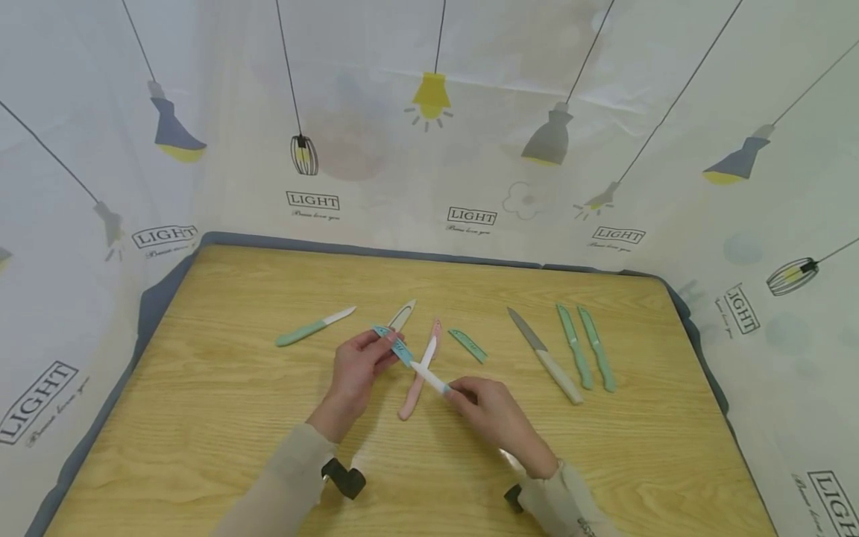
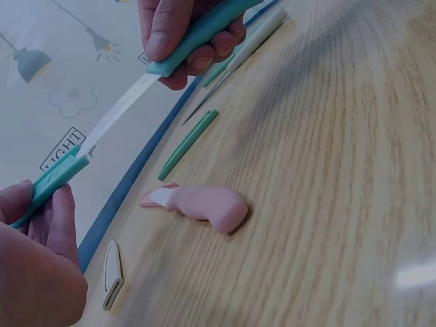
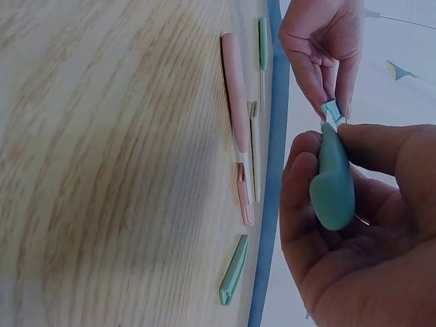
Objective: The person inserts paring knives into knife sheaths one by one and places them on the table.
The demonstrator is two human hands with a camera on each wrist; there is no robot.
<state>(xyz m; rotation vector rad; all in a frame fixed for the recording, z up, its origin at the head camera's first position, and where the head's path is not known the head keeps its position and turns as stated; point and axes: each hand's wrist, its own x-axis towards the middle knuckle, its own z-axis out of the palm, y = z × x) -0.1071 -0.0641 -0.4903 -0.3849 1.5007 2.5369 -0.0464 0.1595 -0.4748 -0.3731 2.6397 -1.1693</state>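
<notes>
- Blue knife (image 1: 429, 377): up off the surface (image 1: 221, 418), bridging your two grips, tip at the mouth of the blue sheath (image 1: 400, 349). Can't tell how deep.
- Your right grip (image 1: 493, 410): clamped round the handle (image 2: 204, 33), thumb near the blade end.
- Your left grip (image 1: 356, 365): pinching the sheath, mouth turned toward your right.
- Handling, judged by eye: light, stiff; smooth handle, perhaps slippery if damp. Blade (image 2: 119, 112) looks thin; sideways force might chip it.
- Best hold: handle just behind the blade, rounded butt toward your palm. Sheath by its sides, back from the mouth, fingertips clear of the edge.
- Pink knife (image 1: 412, 395) lies below, between your grips; green sheath (image 1: 467, 346) beyond your right one.
</notes>
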